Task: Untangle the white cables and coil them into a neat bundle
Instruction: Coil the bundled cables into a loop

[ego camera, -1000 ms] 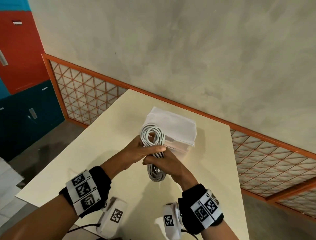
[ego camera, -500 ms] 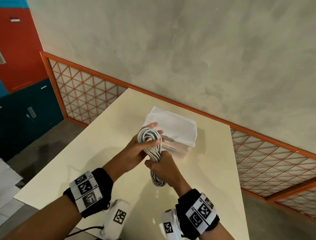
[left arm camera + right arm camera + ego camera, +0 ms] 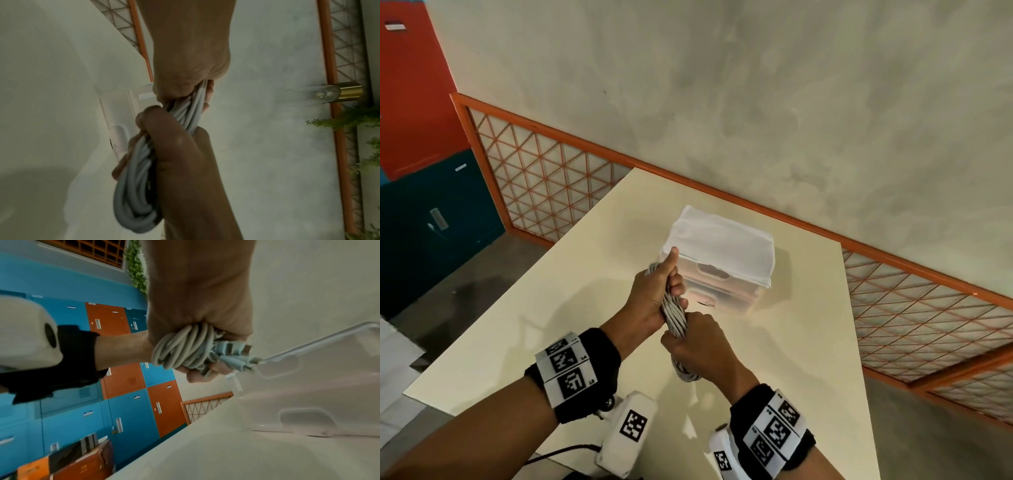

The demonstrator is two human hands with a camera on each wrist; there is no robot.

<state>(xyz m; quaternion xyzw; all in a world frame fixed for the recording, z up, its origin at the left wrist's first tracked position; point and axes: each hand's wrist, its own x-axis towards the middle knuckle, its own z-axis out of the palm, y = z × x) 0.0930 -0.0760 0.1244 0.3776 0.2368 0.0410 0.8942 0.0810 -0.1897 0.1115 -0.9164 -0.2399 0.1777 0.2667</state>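
Observation:
The white cables [image 3: 674, 317] are gathered into one twisted bundle held upright above the cream table [image 3: 544, 329]. My left hand [image 3: 654, 298] grips the bundle's upper end with the thumb pointing up. My right hand [image 3: 698, 349] grips it just below, and a short loop [image 3: 686, 373] hangs under that fist. In the left wrist view the strands [image 3: 189, 113] run twisted between both fists, and the loop [image 3: 133, 209] hangs below. In the right wrist view my right hand [image 3: 205, 371] is curled round the coiled cables [image 3: 180, 348], and their plugs [image 3: 236, 352] stick out sideways.
A clear plastic box with a white lid [image 3: 722, 240] stands on the table just behind my hands. An orange lattice rail [image 3: 544, 178] runs along the wall behind the table. Blue and orange lockers [image 3: 127, 410] stand to the left.
The loose oval coil has been squeezed and twisted into a tight rope. My left hand has turned thumb-up at the top, and my right fist has closed lower on the bundle.

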